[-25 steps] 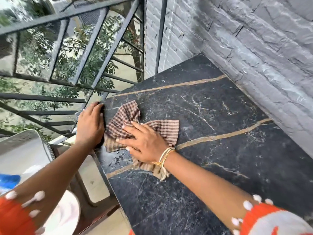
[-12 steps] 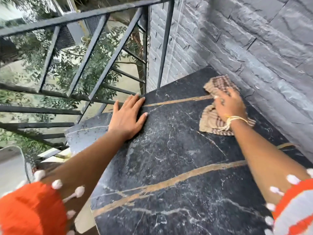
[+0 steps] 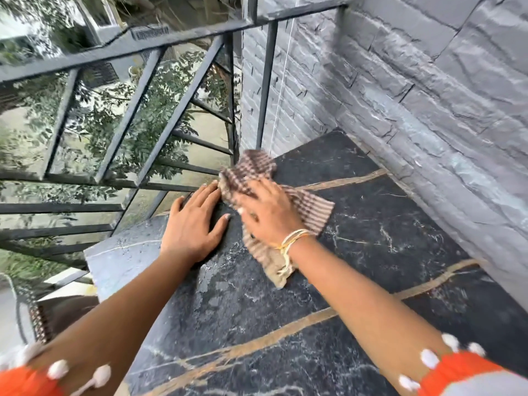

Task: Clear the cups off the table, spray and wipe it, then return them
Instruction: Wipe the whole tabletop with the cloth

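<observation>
A black marble table (image 3: 357,252) with gold veins fills the lower right. A brown checked cloth (image 3: 311,210) lies bunched on its far left part, partly hanging over the far edge. My right hand (image 3: 268,210) presses flat on the cloth with fingers spread. My left hand (image 3: 194,224) rests flat on the tabletop just left of the cloth, its fingers straight and together. A wet patch shows on the marble below my left hand. No cups or spray bottle are in view.
A dark metal railing (image 3: 137,110) runs along the table's left and far side, with trees beyond it. A grey stone wall (image 3: 428,95) borders the table on the right. A chair edge (image 3: 43,318) shows at the lower left.
My right hand has swept the cloth from the far right by the wall leftward to the far left edge, beside my left hand. My left hand has stayed flat on the table.
</observation>
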{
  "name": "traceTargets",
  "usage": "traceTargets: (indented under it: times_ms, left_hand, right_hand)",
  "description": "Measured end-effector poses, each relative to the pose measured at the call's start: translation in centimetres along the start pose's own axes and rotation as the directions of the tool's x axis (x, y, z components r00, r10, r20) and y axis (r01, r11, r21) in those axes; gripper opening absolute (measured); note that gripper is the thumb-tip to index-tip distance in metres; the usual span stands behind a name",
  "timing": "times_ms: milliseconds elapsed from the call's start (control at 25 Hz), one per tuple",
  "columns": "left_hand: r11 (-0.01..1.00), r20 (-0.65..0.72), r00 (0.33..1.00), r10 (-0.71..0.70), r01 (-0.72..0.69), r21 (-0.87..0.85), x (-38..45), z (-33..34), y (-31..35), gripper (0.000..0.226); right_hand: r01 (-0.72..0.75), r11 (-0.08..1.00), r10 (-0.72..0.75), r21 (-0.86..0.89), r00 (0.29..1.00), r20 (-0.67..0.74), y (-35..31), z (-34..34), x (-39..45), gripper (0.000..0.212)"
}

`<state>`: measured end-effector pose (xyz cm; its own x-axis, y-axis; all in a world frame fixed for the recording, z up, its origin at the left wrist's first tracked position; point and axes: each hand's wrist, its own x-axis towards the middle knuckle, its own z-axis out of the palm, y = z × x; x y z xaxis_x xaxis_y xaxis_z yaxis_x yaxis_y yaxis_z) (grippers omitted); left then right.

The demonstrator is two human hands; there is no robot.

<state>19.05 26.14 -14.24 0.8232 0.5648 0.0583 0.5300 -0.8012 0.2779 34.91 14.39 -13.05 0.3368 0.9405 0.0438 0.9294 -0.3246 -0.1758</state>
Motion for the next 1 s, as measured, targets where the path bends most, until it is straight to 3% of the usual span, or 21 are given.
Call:
traceTargets:
  times_ms: [120,240,360,440,520,680,720,880,1000]
  left_hand:
    - [1.000,-0.010,1.000,-0.001,0.001,-0.010,0.1,-0.4,0.3,0.068]
    - [1.000,-0.015,1.000,0.002,-0.002,-0.028,0.1,-0.3,0.3,0.065]
    - [1.000,-0.008,1.000,-0.011,0.011,-0.016,0.3,-0.2,0.3,0.064]
    - [1.000,-0.005,1.000,-0.006,0.006,-0.004,0.7,0.0,0.3,0.062]
    - [1.000,-0.003,1.000,-0.007,0.007,0.004,0.7,0.0,0.2,0.062]
    - [1.000,-0.026,1.000,-0.015,0.015,0.003,0.4,0.2,0.1,0.061]
    - [1.000,-0.036,0.999,-0.016,0.016,-0.007,0.5,0.2,0.1,0.061]
    - [0.999,-0.034,0.999,-0.012,0.010,-0.042,0.6,0.3,0.4,0.058]
    - [0.999,0.001,1.000,-0.024,0.024,-0.032,-1.0,-0.4,-0.4,0.055]
  right_hand:
    - [0.049,0.999,-0.049,0.011,0.995,0.084,1.6,-0.8,1.2,0.045]
    - [-0.169,0.985,0.171,-0.035,0.983,0.060,8.9,-1.9,3.0,0.046]
    - [-0.495,0.869,0.495,-0.026,0.869,0.003,16.0,-3.8,3.4,0.048]
    - [-0.582,0.813,0.581,-0.033,0.814,-0.016,18.2,-4.2,3.5,0.050]
    - [-0.649,0.760,0.645,-0.030,0.760,-0.078,17.7,-3.5,3.9,0.051]
    - [-0.809,0.588,0.804,0.025,0.580,-0.133,12.4,-1.8,4.4,0.053]
    - [-0.803,0.596,0.795,0.009,0.588,-0.146,10.7,-1.7,4.1,0.052]
    - [-0.669,0.742,0.658,-0.033,0.737,-0.154,4.0,-0.5,1.8,0.052]
    - [-0.614,0.788,0.605,-0.043,0.785,-0.130,-2.6,0.7,-0.1,0.053]
